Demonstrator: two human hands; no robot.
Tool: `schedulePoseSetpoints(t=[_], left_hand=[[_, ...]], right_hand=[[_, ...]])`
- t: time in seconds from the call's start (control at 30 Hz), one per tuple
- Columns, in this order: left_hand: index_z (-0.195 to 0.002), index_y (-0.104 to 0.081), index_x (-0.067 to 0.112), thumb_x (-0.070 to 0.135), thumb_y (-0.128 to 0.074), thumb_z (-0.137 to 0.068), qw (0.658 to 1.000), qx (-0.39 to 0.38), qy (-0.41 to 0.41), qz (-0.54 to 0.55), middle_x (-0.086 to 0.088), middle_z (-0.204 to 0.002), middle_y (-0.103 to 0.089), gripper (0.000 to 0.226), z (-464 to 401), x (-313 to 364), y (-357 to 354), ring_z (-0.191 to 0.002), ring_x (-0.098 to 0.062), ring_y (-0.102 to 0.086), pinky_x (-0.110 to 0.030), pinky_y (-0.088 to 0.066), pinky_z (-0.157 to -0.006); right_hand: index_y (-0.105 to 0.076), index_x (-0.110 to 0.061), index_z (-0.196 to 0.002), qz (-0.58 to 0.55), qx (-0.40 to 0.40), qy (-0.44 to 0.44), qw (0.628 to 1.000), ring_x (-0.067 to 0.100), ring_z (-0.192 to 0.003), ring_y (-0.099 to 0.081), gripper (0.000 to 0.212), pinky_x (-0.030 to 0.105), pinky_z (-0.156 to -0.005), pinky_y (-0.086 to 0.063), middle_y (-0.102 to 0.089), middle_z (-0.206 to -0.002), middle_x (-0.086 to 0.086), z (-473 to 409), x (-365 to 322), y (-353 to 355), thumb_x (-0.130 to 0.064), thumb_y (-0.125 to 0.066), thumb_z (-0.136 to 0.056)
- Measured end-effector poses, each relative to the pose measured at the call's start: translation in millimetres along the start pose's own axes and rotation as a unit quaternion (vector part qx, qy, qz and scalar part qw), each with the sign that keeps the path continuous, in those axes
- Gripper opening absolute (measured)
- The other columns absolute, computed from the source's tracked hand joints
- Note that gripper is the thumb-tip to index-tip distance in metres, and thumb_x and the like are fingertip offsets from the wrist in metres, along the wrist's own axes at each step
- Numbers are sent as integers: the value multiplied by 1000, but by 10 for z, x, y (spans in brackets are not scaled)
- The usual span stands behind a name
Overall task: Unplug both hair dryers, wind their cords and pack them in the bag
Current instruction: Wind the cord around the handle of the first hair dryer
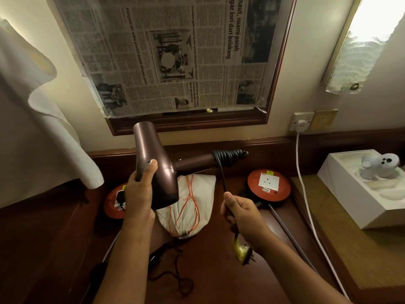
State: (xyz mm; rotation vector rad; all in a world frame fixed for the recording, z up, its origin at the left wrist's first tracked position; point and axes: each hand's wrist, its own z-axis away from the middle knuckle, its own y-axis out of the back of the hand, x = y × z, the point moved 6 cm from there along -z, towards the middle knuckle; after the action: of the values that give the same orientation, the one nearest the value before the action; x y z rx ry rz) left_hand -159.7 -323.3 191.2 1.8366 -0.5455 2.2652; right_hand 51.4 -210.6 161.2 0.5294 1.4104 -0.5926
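My left hand [140, 191] grips the barrel of a brown hair dryer [153, 159] held above the desk, its handle pointing right. A black cord [228, 157] is coiled several times round the handle's end. From there the cord runs down into my right hand [243, 212], which grips it; its plug [243, 252] hangs below that hand. A cream drawstring bag [192, 205] with orange strings lies on the desk beneath the dryer. Part of a second black dryer [157, 254] with its loose cord [182, 284] lies near the front of the desk.
Two round red socket reels sit on the desk, one at left [114, 204] behind my left arm, one at right [268, 185]. A white cable [306, 202] runs from the wall socket [301, 123]. A white box [359, 194] stands at right; a cloth [39, 128] hangs at left.
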Motion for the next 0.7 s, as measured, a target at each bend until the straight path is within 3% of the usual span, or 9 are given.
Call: schedulePoseSetpoints(t=[0.2, 0.4, 0.5, 0.6, 0.7], left_hand=[[-124, -56, 17, 41, -70, -80, 999, -25, 20, 40, -7, -108, -68, 52, 26, -8, -31, -94, -25, -67, -38, -55, -79], [-117, -59, 21, 45, -73, -77, 997, -40, 43, 55, -10, -111, -68, 49, -16, -58, -26, -99, -29, -67, -45, -53, -88], [-123, -58, 19, 45, -73, -77, 996, -49, 45, 56, -10, -111, -68, 55, -1, -59, -28, -99, -29, -67, -44, -53, -87], [-119, -59, 19, 41, -71, -79, 995, -60, 52, 67, -10, -109, -69, 47, 32, -50, -45, -97, -28, -67, -44, -53, -87], [-119, -60, 18, 42, -72, -76, 994, -67, 54, 66, -10, -108, -70, 50, 57, -29, -53, -96, -28, -68, -44, -53, -88]], right_hand=[[-58, -4, -101, 7, -35, 7, 999, 12, -52, -35, 28, 25, -51, -31, -43, -61, 2, 17, 78, -46, -17, -33, -103], [-60, -5, -78, 3, -6, -28, 1000, 12, -41, -28, 43, 25, -43, -24, -38, -47, -2, 15, 197, -24, -36, -38, -99], [-61, -6, -81, -10, -33, -56, 998, 14, -45, -34, 41, 27, -46, -28, -43, -51, 0, 2, 251, -21, -33, -37, -100], [-64, -6, -95, -30, -78, -73, 994, 19, -61, -53, 35, 33, -61, -44, -59, -64, 3, -9, 264, -47, -23, -34, -102], [-65, -5, -99, 0, -85, -79, 993, 23, -75, -65, 36, 40, -80, -52, -68, -75, 6, -25, 290, -35, -27, -36, -100]])
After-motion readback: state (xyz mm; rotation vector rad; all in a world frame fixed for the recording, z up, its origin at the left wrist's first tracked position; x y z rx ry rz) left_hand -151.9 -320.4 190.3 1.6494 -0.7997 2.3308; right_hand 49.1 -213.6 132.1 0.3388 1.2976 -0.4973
